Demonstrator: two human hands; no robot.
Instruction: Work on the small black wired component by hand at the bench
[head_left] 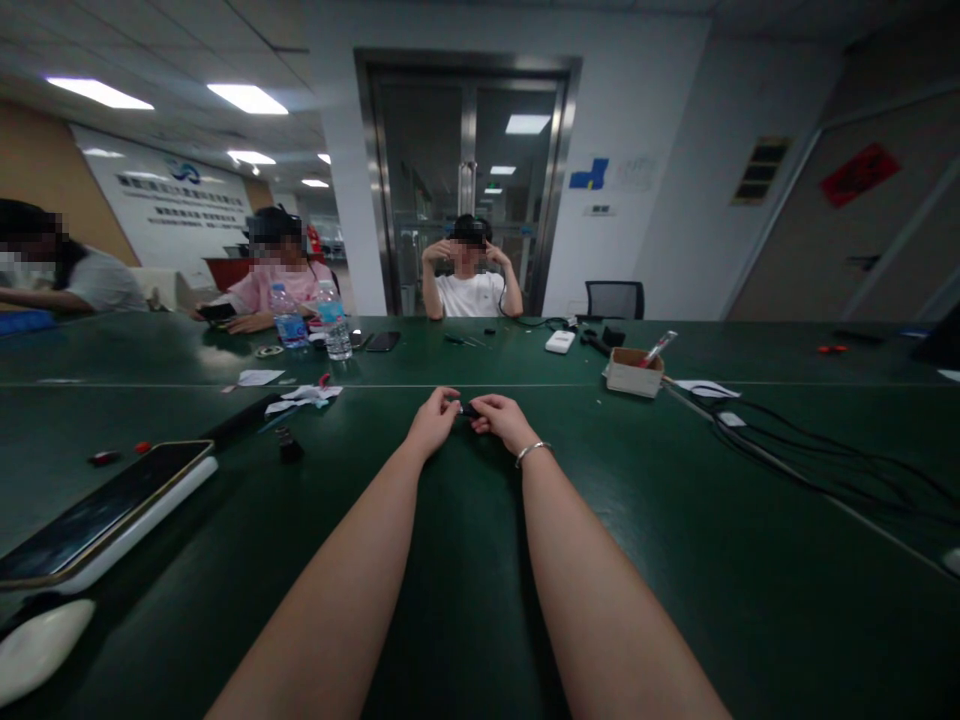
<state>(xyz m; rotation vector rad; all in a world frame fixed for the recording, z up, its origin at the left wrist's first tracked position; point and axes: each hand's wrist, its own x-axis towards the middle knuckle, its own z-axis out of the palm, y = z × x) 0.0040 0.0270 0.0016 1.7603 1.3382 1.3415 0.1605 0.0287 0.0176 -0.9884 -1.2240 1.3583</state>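
Both my hands meet over the dark green table [480, 620], forearms stretched forward. My right hand [507, 421] pinches a small black object [469, 410] with a shiny, light-coloured end pointing left; it is too small to name its kind. My left hand [433, 422] is curled at that shiny end, thumb and fingertips closed on it. A silver bracelet [534, 452] circles my right wrist. Left of my hands a small black clip-like item [287, 446] stands on the table.
Left lie a phone on a white box [142, 520], a white rounded object [45, 650] and paper scraps [304, 398]. Ahead stand water bottles [334, 325] and a small box [634, 373] holding a pen-like item. Black cables [810, 450] run right. Several people sit around the table.
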